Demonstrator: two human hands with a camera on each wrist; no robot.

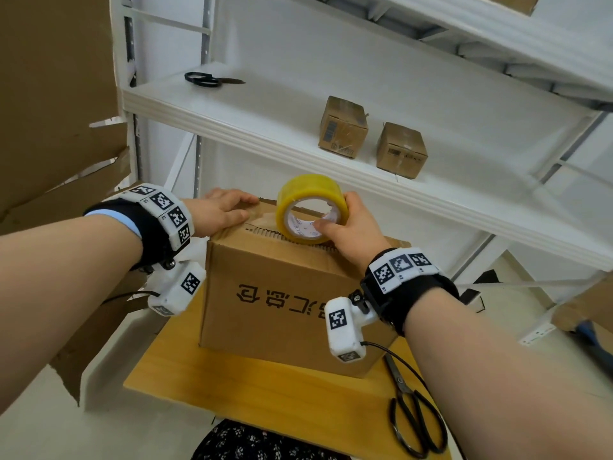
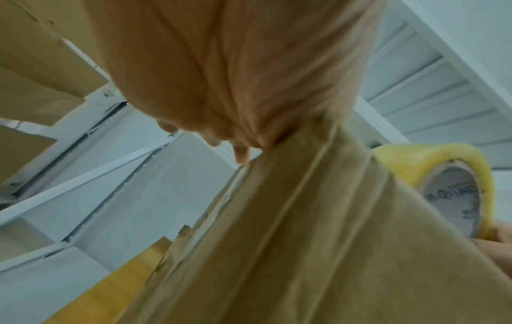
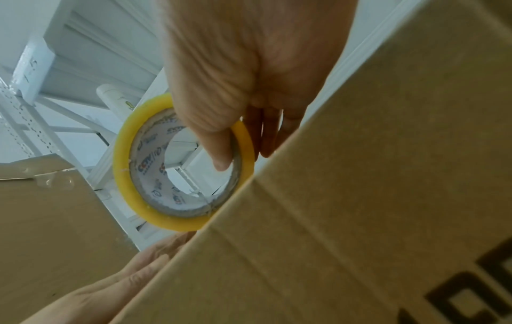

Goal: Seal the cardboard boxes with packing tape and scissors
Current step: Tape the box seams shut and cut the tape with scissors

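Note:
A brown cardboard box (image 1: 282, 303) with black print stands on a small wooden table (image 1: 252, 393). My left hand (image 1: 225, 210) lies flat on the far left of the box top, fingers straight, pressing the flap and the tape end. My right hand (image 1: 345, 224) grips a yellow roll of packing tape (image 1: 311, 207) that stands on edge on the box top; the thumb hooks into the core, the fingers wrap the outer rim. The tape roll (image 3: 182, 166) and thumb show clearly in the right wrist view. Black scissors (image 1: 414, 413) lie on the table at the right.
A white shelf (image 1: 298, 127) behind the table holds two small taped boxes (image 1: 343, 127) (image 1: 401, 151) and a second pair of black scissors (image 1: 209, 79). Large flattened cardboard (image 1: 56, 94) leans at the left. Another box (image 1: 590, 310) sits at the right edge.

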